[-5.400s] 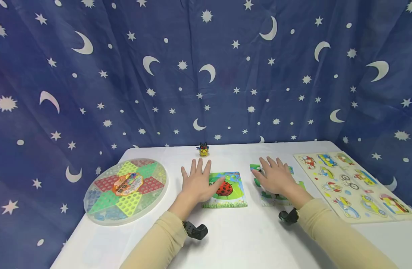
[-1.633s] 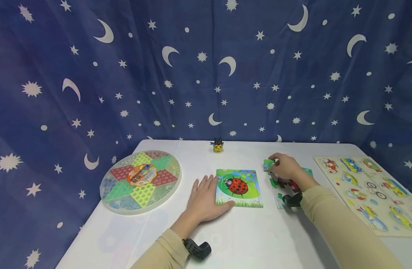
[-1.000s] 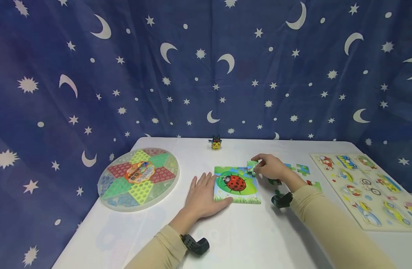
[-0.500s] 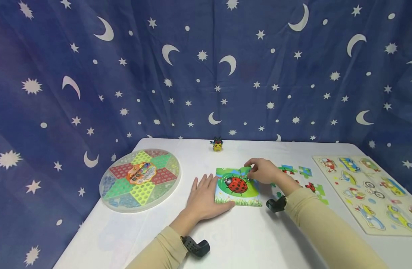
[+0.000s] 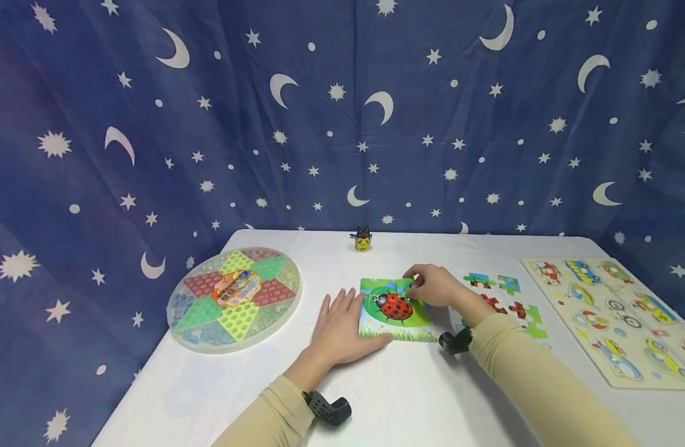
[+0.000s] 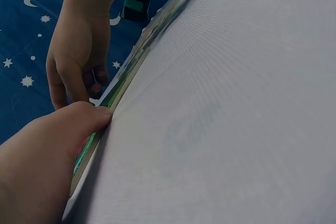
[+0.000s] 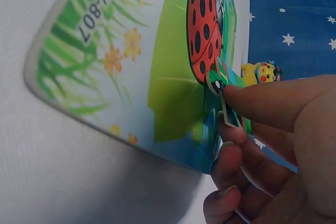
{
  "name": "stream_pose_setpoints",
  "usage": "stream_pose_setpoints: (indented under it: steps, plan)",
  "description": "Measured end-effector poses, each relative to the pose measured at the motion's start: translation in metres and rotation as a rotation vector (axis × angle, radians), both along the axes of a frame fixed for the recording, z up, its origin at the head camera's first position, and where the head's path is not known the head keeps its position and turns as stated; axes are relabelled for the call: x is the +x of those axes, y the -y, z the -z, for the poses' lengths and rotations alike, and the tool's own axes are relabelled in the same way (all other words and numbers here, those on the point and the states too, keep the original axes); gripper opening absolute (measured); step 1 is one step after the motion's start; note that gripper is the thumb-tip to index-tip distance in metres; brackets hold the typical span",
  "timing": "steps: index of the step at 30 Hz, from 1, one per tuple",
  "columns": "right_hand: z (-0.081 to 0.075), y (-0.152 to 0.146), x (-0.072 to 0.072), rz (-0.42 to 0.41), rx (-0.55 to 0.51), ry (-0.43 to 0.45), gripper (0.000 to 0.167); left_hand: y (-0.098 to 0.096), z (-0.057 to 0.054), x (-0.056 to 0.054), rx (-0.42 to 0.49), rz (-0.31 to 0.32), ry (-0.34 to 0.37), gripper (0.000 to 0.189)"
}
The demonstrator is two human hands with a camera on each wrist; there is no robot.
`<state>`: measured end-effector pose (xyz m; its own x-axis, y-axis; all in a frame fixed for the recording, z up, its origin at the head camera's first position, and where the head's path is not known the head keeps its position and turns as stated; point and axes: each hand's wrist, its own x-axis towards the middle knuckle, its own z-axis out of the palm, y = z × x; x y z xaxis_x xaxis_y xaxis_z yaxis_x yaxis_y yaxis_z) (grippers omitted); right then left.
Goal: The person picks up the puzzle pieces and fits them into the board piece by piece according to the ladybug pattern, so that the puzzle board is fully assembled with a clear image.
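Note:
In the head view, a square ladybug puzzle board (image 5: 395,332) lies flat on the table. My left hand (image 5: 342,332) rests along its left edge, fingers extended, with the thumb at the lower left corner. My right hand (image 5: 436,287) is over the board's upper right corner. In the right wrist view, thumb and fingers pinch a small green jigsaw piece (image 7: 214,81) with a black and white detail; it sits tilted, close against the board. Several loose jigsaw pieces (image 5: 493,304), green, blue and red, lie to the right, partly hidden by the right forearm.
A round Chinese checkers board (image 5: 236,332) stands at the left. A wooden vehicle puzzle board (image 5: 585,316) lies at the right. Behind the ladybug board is a small yellow and black figurine (image 5: 362,240). A blue star-and-moon curtain (image 5: 298,136) hangs behind the table.
Both hands were spread flat at first. My right hand has since taken a jigsaw piece from the loose ones and carried it left onto the ladybug board. The left hand has shifted to the board's left edge.

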<state>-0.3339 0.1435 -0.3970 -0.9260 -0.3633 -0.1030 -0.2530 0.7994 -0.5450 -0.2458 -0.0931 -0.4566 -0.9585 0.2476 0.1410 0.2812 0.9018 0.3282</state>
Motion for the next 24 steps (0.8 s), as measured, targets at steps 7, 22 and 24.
stream_pose_setpoints:
  steps: [7, 22, 24]
  plan:
    - [0.001, 0.006, -0.003, -0.013, 0.032, -0.035, 0.037, 0.0, -0.001, -0.003, -0.015, 0.013, -0.009, 0.108]
    - [0.008, 0.017, 0.0, 0.008, 0.0, -0.038, 0.04, 0.0, -0.001, -0.003, -0.035, 0.015, 0.001, 0.11]
    - [0.008, 0.018, 0.001, 0.001, -0.009, -0.041, 0.039, 0.0, 0.0, -0.003, -0.035, 0.01, 0.004, 0.111]
